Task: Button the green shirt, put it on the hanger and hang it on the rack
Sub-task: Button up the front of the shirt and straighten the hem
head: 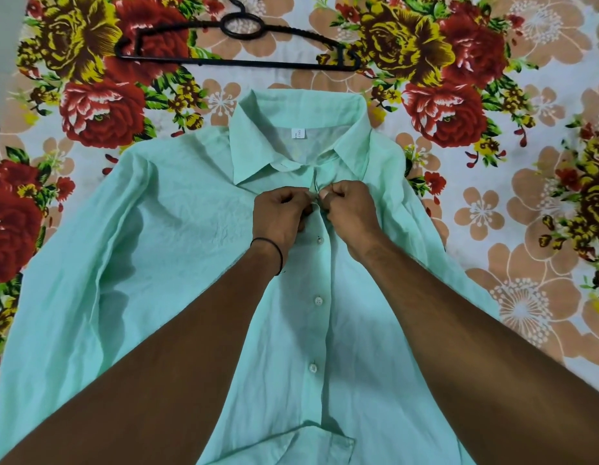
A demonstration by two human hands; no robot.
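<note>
Bedsheet [90,109] printed with red and yellow roses fills the field and bears everything else. At far left, one sleeve [73,280] of the green shirt [177,229] lies folded down alongside the body of the garment. The shirt is spread front-up across the middle of the sheet, its collar [257,152] away from the viewer. Beyond the collar and apart from the shirt, a black hanger [244,63] lies flat with its hook pointing away.

Left of the front opening is the left hand [281,213], with a dark band [278,251] on its wrist. Its fingers are curled and pinch the shirt's edge just below the collar. A white label [298,133] shows inside the neck. Below the hands, three white buttons [318,301] sit in a line down the front strip, and the front is closed along them. Whether the button at the fingertips is through its hole cannot be told.

Right of the opening, the right hand [350,209] is likewise curled and pinches the opposite edge, its fingertips almost meeting those of the left. The forearm hides most of the shirt's other sleeve.
</note>
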